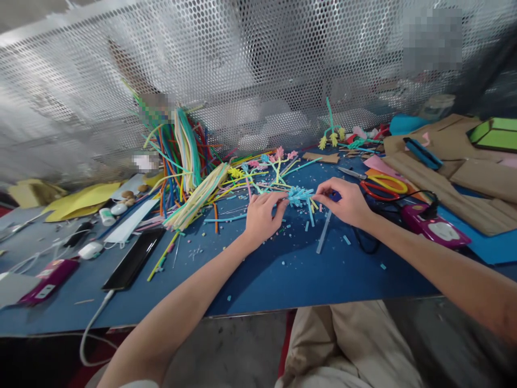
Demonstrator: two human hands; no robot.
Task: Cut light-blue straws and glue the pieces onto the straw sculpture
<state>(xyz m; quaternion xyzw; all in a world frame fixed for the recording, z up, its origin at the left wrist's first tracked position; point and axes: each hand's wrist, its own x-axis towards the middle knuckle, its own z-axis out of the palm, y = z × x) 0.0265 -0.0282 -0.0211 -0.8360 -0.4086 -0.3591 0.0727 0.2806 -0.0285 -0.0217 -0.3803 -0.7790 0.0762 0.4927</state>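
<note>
My left hand (262, 215) and my right hand (344, 202) meet over the blue table (274, 275), both pinched on a light blue straw flower (299, 196) with frayed, spread tips. The left fingers grip its left side, the right fingers its right side. Small cut straw bits (311, 223) lie scattered under it, and a clear glue stick (323, 238) lies just below my right hand. Finished pink, yellow and blue straw flowers (266, 164) lie behind the hands.
A bundle of coloured straws (183, 156) stands at the back left. A black phone (134, 258) on a white cable lies to the left. Orange-handled scissors (379, 184), a purple glue gun (430, 225) and cardboard pieces (448, 172) sit to the right. Perforated metal screen behind.
</note>
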